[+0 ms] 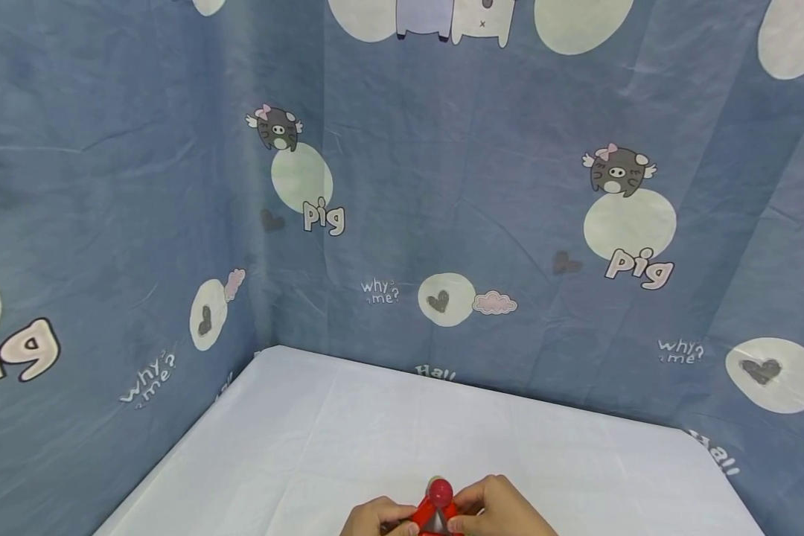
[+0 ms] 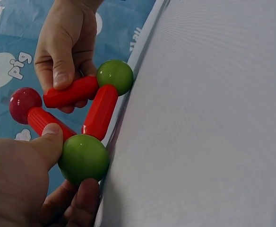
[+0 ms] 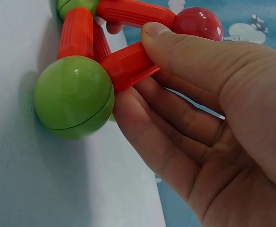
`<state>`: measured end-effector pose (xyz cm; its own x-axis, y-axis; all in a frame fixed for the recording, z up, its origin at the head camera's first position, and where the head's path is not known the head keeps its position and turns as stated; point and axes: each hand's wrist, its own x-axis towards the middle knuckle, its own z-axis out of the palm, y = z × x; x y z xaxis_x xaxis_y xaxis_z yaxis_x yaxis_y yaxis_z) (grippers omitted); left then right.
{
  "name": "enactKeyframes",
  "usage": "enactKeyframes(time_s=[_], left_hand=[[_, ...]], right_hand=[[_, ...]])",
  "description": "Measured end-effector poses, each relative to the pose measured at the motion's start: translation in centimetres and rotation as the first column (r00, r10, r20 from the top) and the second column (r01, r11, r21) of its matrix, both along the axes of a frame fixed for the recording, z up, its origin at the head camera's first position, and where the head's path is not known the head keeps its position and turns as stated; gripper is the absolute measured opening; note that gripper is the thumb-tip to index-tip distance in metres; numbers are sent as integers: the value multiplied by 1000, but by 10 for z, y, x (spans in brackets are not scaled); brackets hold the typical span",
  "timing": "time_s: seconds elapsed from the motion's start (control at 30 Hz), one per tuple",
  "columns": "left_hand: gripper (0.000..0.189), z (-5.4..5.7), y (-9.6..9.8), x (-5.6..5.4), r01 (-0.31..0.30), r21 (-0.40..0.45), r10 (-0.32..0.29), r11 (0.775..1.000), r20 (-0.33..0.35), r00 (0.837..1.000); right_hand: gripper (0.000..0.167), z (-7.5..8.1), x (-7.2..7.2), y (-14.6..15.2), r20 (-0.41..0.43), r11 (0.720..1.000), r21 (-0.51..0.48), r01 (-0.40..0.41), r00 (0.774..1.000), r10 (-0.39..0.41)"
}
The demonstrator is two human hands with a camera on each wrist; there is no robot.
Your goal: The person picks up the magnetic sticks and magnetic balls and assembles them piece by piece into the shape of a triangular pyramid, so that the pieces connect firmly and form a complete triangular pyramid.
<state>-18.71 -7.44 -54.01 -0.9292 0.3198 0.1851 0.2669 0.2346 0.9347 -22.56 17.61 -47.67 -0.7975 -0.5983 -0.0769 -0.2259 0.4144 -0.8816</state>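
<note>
Both hands hold a toy frame of red rods and balls just above the white tabletop. My left hand (image 2: 20,170) has its thumb on a red rod (image 2: 50,122) tipped with a red ball (image 2: 25,105), fingers under a green ball (image 2: 83,160). A second red rod (image 2: 100,112) links that ball to another green ball (image 2: 115,77). My right hand (image 3: 199,104) pinches a third red rod (image 3: 131,66) joined to this other green ball (image 3: 74,97). In the left wrist view, the third rod's free end lies close to the red ball; whether they touch, I cannot tell.
A white-covered table (image 1: 388,424) spreads beyond the hands. Blue printed cloth (image 1: 442,223) hangs behind it and along the left side. More red and green pieces show partly behind the frame in the right wrist view.
</note>
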Motion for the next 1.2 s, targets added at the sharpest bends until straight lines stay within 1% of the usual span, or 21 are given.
enactKeyframes(time_s=[0.1, 0.3, 0.5, 0.73, 0.93, 1.07, 1.2], left_hand=[[32, 1, 0, 1, 6, -3, -6, 1000, 1, 1000], [31, 3, -1, 0, 2, -40, -3, 999, -43, 999], [31, 3, 0, 0, 10, -47, -10, 999, -9, 1000], [33, 2, 0, 0, 33, -20, -33, 999, 37, 999], [33, 2, 1, -2, 42, -13, -42, 999, 34, 999], [33, 0, 0, -3, 49, -31, -48, 998, 32, 998], [32, -4, 0, -5, 72, -55, -71, 996, 24, 997]], right_hand=[[13, 0, -1, 0, -14, 1000, 12, -1, 1000, 2], [12, 0, -2, 0, -30, 999, 32, -1, 1000, 2], [13, 1, -3, 1, -31, 999, 41, -14, 999, 16], [16, 1, -4, 6, 9, 999, 12, -47, 999, 47], [16, 0, -7, 7, -7, 998, -1, -58, 998, 58], [16, -1, -7, 7, 6, 998, -12, -64, 998, 64], [15, -1, -5, 8, 14, 998, -16, -61, 998, 61]])
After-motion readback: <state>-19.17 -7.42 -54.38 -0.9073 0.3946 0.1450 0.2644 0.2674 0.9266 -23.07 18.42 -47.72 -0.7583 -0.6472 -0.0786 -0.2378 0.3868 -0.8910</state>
